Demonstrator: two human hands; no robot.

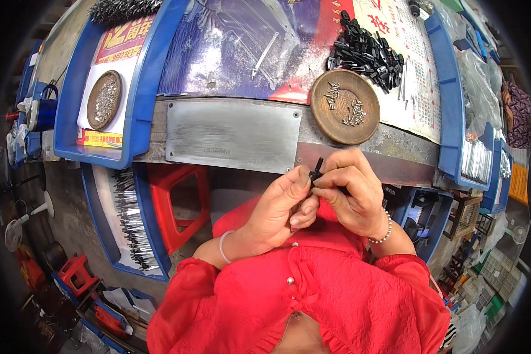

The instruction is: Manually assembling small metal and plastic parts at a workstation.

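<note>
"While you hold that little black piece [318, 169] up, what are your fingers doing?"

"My left hand [277, 215] pinches it between thumb and forefinger, the other fingers curled in below. My right hand [354, 189] has thumb and forefinger on it from the other side. Its dark end pokes up past my fingertips, just off the near edge of the bench [408, 147]."

"Is a small metal pin in there too?"

"I can't tell; my fingertips cover the spot. Loose metal pins [354, 114] lie in the round wooden dish [369, 99] just beyond my right hand, beside the heap of black pieces [366, 52]."

"How would you do this well?"

"I'd let the left grip stay firm and the right one work lightly, hands braced together. I'd also shift over the bench, since anything this small could easily slip and be lost."
</note>
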